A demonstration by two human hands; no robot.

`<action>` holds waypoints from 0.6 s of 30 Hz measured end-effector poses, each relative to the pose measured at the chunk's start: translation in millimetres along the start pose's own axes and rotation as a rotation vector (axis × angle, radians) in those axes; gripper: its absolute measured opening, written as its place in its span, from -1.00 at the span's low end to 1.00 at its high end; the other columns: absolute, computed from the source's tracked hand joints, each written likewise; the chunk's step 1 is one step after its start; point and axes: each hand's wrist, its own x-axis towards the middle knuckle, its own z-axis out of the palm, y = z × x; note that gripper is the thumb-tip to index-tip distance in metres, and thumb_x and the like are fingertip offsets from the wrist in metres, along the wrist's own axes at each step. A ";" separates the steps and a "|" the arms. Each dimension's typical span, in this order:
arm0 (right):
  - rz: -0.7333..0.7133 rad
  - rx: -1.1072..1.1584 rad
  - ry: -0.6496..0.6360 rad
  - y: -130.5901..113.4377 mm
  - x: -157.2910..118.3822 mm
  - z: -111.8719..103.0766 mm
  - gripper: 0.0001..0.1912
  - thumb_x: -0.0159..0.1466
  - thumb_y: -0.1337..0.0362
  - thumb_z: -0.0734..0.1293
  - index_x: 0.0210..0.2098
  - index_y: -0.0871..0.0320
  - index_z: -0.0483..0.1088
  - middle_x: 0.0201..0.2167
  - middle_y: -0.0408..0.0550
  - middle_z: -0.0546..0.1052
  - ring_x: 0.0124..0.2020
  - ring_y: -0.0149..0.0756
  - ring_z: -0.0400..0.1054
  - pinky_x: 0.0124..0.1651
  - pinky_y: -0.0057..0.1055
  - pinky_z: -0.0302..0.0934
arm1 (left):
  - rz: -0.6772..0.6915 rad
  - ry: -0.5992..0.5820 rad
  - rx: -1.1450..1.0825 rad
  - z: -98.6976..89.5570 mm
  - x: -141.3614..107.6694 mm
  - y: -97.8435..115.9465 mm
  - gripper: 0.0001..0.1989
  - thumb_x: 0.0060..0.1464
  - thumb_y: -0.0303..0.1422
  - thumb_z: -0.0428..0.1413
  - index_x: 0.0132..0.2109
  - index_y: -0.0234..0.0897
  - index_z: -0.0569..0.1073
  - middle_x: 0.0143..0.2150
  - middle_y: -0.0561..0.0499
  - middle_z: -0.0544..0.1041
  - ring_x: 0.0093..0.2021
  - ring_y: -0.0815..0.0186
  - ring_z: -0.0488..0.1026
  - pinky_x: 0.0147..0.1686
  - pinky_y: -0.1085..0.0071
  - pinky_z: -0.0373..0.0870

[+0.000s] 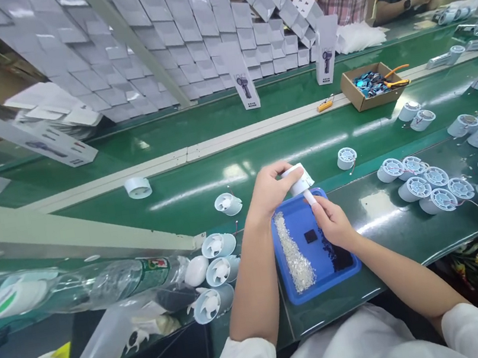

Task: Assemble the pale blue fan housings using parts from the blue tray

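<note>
While the left hand (270, 189) clasps a white housing (297, 181) between thumb and curled fingers, the right hand (334, 223) pinches a slim white stick (309, 197) in its fingertips just beneath the housing, near the blue tray (318, 260).

No word or number can be read with certainty. The upright white box (244, 85) bears a printed dark picture of a handheld fan, with a short line of characters beneath it and a small dark strip at the foot, all too small to make out. The second upright box (326, 52) carries the same kind of print. The tilted box (51, 142) at left shows a fan picture and blurred marks. The clear bottle (102, 284) wears a green label (155, 270) with a red-and-white emblem, perhaps a brand mark, though its lettering is illegible.
</note>
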 end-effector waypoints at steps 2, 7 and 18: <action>0.013 0.032 -0.005 0.9 -0.9 1.7 -0.45 0.34 -0.17 0.15 -0.13 0.18 0.44 -0.65 -0.25 0.13 -0.64 -0.43 0.01 -0.58 -0.44 -0.06 | 0.002 -0.004 0.001 -0.2 -1.1 0.8 -0.73 -0.14 -0.14 0.20 -0.52 -0.27 0.48 -0.51 0.06 0.44 -0.42 0.32 0.33 -0.36 0.42 0.25; 0.062 0.126 0.015 2.2 0.0 4.0 -0.38 0.29 -0.26 0.16 -0.14 0.19 0.43 -0.66 -0.26 0.10 -0.64 -0.44 -0.04 -0.60 -0.43 -0.13 | -0.007 -0.001 -0.011 2.5 1.3 -1.4 -0.71 -0.15 -0.12 0.20 -0.54 -0.27 0.46 -0.54 0.08 0.41 -0.45 0.34 0.29 -0.38 0.42 0.23; 0.154 0.486 -0.024 -6.0 3.3 9.0 -0.31 0.15 -0.36 0.27 -0.19 0.18 0.40 -0.77 -0.42 -0.05 -0.73 -0.51 -0.22 -0.61 -0.45 -0.22 | 0.066 -0.043 -0.106 0.5 1.2 -5.0 -0.72 -0.11 -0.13 0.21 -0.51 -0.26 0.43 -0.52 0.07 0.40 -0.43 0.33 0.31 -0.36 0.42 0.27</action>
